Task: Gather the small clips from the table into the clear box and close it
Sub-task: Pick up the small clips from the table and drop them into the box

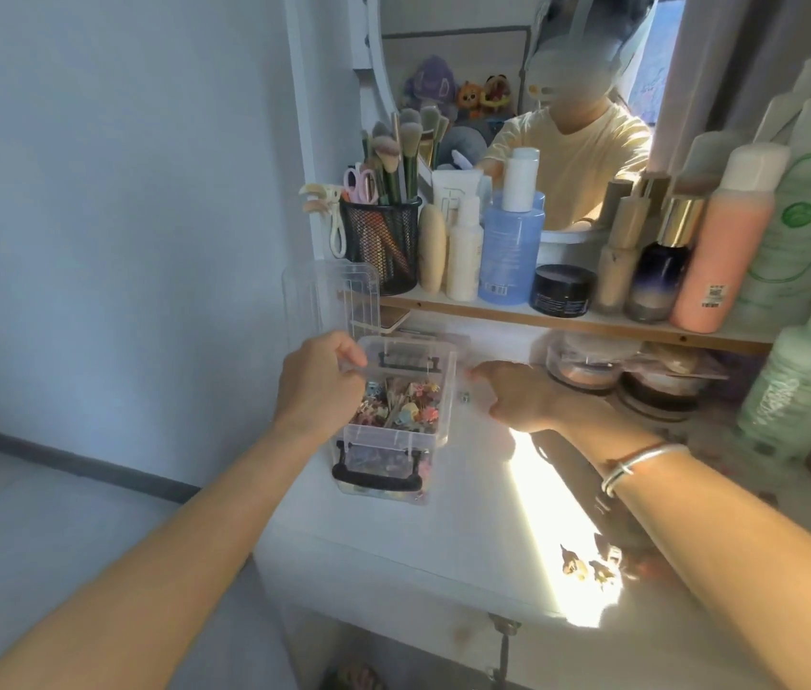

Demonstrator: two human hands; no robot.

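Note:
A clear box point(396, 435) with black latches stands on the white table point(468, 515), filled with several small colourful clips point(396, 403). Its clear lid point(331, 296) stands open, tilted up behind the box's left side. My left hand point(316, 385) grips the box's left rim. My right hand point(517, 393) rests on the table just right of the box, fingers pointing left and apart. One tiny clip point(464, 396) lies on the table between the box and my right hand. More small clips point(587, 565) lie in the sunlit patch near the front edge.
A wooden shelf point(567, 321) behind holds bottles, a black jar point(562, 290) and a mesh brush cup point(383, 241). Round compacts point(587, 368) sit under it. A mirror stands above. Green bottles point(786, 381) crowd the right side. The table's left edge drops to the floor.

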